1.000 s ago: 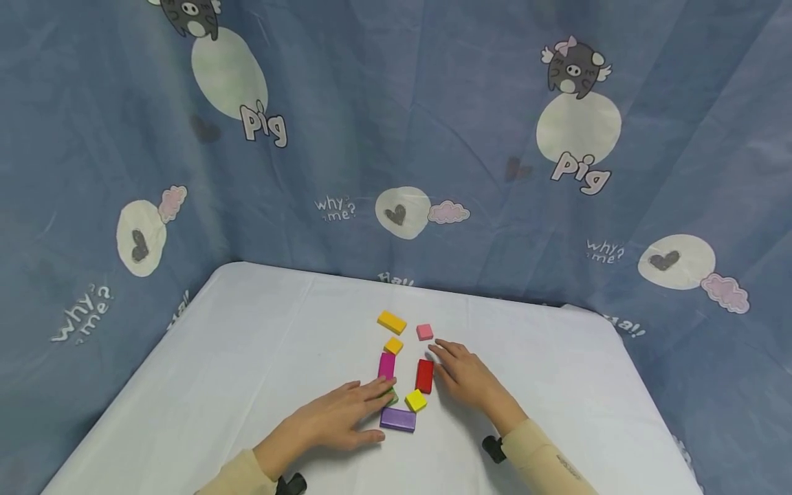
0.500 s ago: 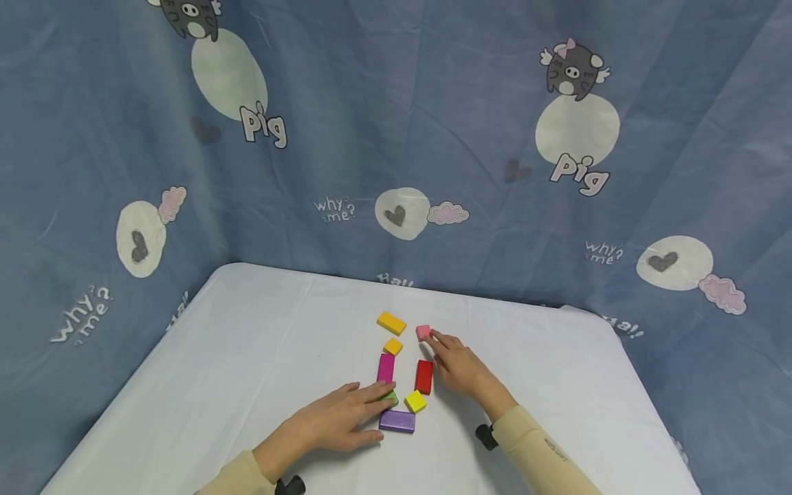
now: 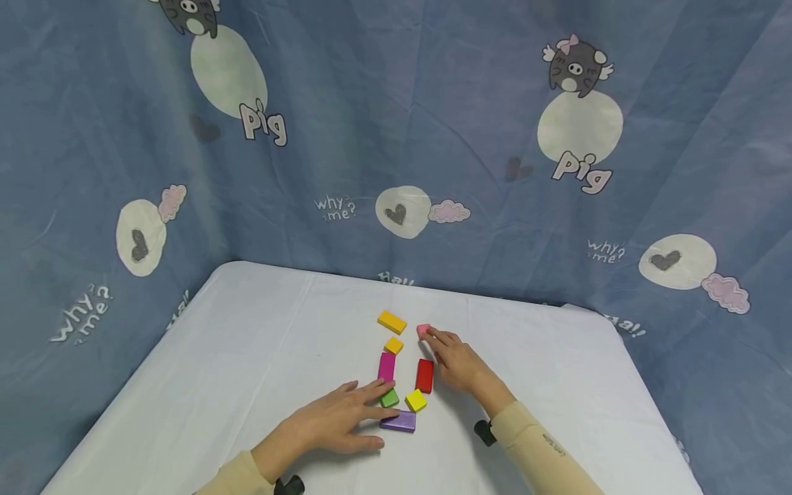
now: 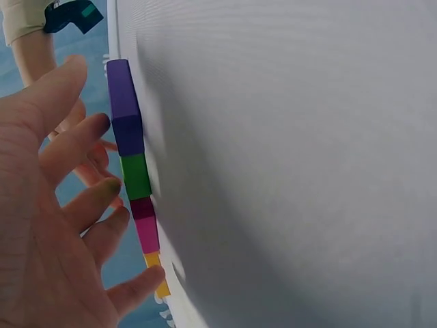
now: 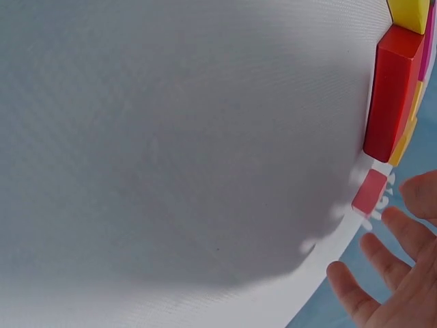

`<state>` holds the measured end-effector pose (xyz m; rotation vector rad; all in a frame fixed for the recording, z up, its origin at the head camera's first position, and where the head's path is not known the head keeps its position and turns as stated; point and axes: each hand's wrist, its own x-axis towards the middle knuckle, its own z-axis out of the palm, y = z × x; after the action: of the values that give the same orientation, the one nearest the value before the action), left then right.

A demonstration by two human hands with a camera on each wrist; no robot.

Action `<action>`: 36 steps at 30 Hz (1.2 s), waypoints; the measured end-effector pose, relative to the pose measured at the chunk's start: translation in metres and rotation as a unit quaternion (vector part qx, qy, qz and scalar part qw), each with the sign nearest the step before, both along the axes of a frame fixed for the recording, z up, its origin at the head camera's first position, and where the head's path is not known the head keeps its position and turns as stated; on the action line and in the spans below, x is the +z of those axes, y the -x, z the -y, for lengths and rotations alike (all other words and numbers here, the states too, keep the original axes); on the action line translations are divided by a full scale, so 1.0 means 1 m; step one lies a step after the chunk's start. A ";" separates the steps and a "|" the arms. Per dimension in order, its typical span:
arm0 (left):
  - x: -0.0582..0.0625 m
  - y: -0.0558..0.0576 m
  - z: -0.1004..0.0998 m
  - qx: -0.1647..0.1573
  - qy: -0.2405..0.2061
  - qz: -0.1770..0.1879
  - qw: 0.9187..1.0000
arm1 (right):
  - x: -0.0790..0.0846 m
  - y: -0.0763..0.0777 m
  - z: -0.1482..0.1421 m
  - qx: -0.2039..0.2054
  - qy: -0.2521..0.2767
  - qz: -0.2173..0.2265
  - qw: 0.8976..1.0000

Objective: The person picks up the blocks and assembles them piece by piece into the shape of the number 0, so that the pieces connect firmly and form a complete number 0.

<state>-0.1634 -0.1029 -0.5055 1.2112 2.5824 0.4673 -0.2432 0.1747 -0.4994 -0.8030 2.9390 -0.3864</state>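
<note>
My left hand [image 3: 334,418] lies flat with fingers spread over the near-left blocks. One fingertip overlaps the near end of the magenta block [image 3: 386,366], and another reaches the purple block [image 3: 399,422]. Between those two fingers shows the green block [image 3: 390,398]. At the far right of the layout, my right hand [image 3: 459,363] has its fingertips at the small pink block [image 3: 423,330], covering part of it. In the right wrist view, the fingers of that hand are loosely extended beside the pink block [image 5: 369,193]. The red block [image 3: 425,376] is just left of its wrist side.
A yellow cube [image 3: 416,400] lies between the red and purple blocks. Beyond the magenta block are a small orange block [image 3: 393,345] and a longer orange block [image 3: 392,322]. A white cloth [image 3: 278,344] covers the table; a blue printed curtain [image 3: 309,151] hangs behind.
My right hand has moved forward and left, from beside the red block to the pink block. A left-hand finger has shifted from the green block toward the purple one.
</note>
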 end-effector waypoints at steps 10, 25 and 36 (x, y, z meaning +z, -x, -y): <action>-0.002 0.001 0.000 -0.005 0.004 -0.007 1.000 | 0.000 0.001 0.001 0.002 -0.008 -0.004 1.000; -0.003 0.003 -0.003 0.006 0.008 -0.007 1.000 | 0.005 0.004 0.006 -0.008 -0.017 0.016 1.000; -0.002 0.003 -0.002 0.012 0.011 -0.008 1.000 | 0.000 0.009 0.004 -0.017 -0.034 0.020 0.999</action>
<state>-0.1661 -0.1012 -0.5079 1.1824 2.6113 0.4356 -0.2518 0.1709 -0.4991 -0.7299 2.9153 -0.2979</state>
